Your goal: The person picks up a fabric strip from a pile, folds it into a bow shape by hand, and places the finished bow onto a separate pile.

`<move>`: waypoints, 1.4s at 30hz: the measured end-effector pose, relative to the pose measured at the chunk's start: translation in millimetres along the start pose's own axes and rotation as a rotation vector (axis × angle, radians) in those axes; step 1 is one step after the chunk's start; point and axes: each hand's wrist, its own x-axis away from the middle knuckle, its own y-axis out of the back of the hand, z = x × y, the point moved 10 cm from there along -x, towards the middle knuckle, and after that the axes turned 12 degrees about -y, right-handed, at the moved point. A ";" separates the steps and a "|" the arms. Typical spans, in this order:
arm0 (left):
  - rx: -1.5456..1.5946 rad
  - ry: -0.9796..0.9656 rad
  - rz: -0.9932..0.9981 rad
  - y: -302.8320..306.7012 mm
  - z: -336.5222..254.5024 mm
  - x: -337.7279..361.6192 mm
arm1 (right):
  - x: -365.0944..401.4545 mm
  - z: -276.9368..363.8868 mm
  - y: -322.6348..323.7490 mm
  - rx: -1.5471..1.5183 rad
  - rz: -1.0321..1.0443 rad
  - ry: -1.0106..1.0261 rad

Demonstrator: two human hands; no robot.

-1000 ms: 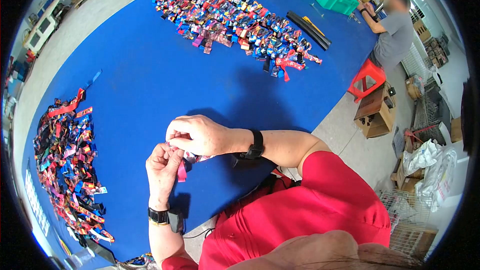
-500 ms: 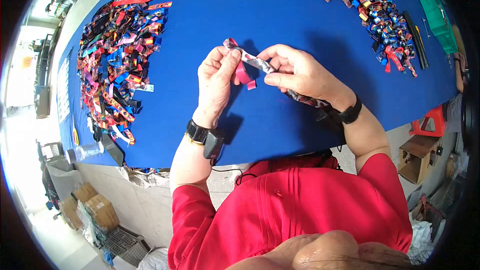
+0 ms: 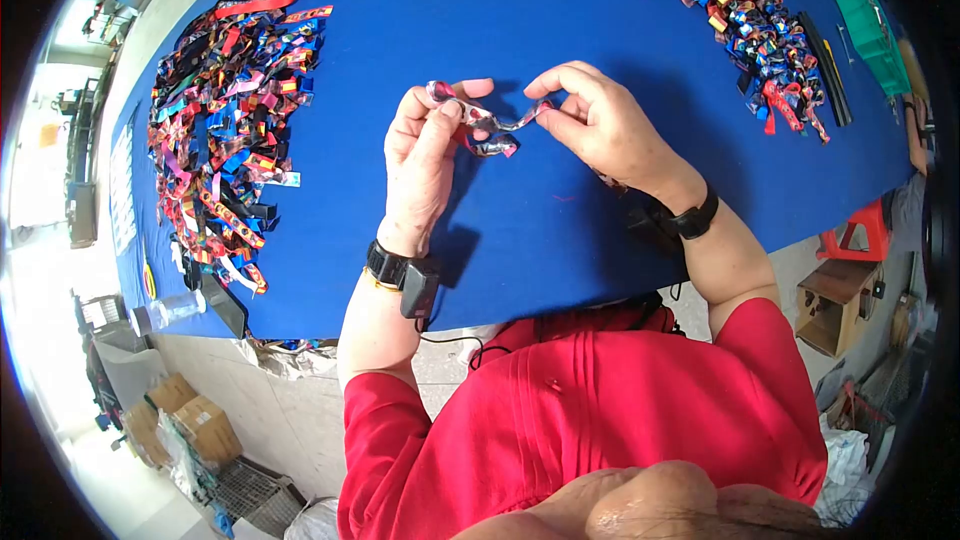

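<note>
Left hand: fingers closed, thumb and fingertips pinching one end of a ribbon. Right hand: thumb and forefinger pinched on the other end, other fingers curled loosely.

Ribbon: short, patterned pink and silver, held just above the table at centre frame; it sags and loops between the two hands.

Both wrists carry black bands: left band with a small black unit hanging from it, right band.

Table blue. Left pile of mixed coloured ribbons at upper left, well apart from the hands. Right pile at upper right, black strips just beside it, green bin at the far right edge.

Off the table: red stool and carton at right, boxes at lower left.
</note>
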 end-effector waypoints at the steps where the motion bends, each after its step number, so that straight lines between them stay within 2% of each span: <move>1: -0.002 -0.002 0.011 -1.2 0.1 0.0 | -0.7 -0.5 1.7 0.026 -0.023 0.032; 5: 0.005 0.007 0.064 -8.5 -1.2 0.4 | 0.4 0.8 8.0 0.037 -0.084 0.075; 11: 0.040 0.052 0.123 -22.2 -0.8 6.7 | -6.9 -12.3 10.4 -0.234 -0.107 0.091; 14: 0.056 0.082 0.169 -24.0 1.4 8.9 | -9.2 -13.9 7.0 -0.437 0.009 0.060; 17: 0.012 0.120 0.189 -24.9 4.4 10.8 | -10.2 -12.9 6.5 -0.558 0.042 0.003; 23: -0.094 0.142 0.241 -30.1 8.1 14.5 | -7.4 -20.3 -3.9 -0.576 0.186 -0.164; 29: -0.120 0.183 0.289 -36.3 11.0 17.5 | -5.3 -17.5 -20.0 -0.575 0.320 -0.191; 37: -0.234 0.201 0.309 -37.1 16.4 19.5 | -0.3 -9.8 -26.5 -0.509 0.344 -0.156; 42: -0.163 0.232 0.263 -33.7 18.5 19.7 | 0.4 -5.4 -25.5 -0.481 0.341 -0.141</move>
